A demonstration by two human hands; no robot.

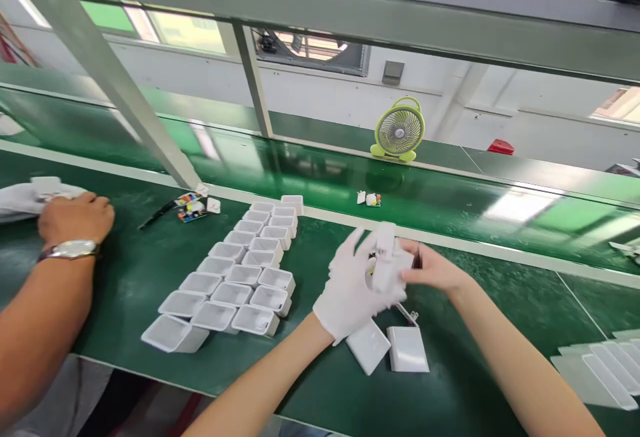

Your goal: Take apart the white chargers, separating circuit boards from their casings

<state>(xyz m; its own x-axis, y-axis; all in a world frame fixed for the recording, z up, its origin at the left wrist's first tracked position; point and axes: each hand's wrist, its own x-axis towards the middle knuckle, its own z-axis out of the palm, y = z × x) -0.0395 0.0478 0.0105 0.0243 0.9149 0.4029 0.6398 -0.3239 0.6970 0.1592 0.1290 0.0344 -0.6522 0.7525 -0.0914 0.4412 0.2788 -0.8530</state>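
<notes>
My left hand (pixel 350 284), in a white glove, is wrapped round a white plastic housing (pixel 390 264) held above the table. My bare right hand (pixel 433 269) pinches the right side of the same housing; a small dark piece shows by its fingertips. A bit of yellow shows between the glove and the housing, but I cannot make out the part inside. Below my hands lie two white square covers, one turned at an angle (pixel 369 347) and one (pixel 409 349) beside it. Behind them is a small plug-like piece with metal prongs (pixel 413 318).
Rows of open white plastic boxes (pixel 215 315) stand on the green table left of my hands. Circuit boards (pixel 193 210) lie farther back, another (pixel 373 200) on the conveyor belt. A green fan (pixel 400 132) stands beyond. White strips (pixel 607 374) lie right; a co-worker's hand (pixel 75 220) works left.
</notes>
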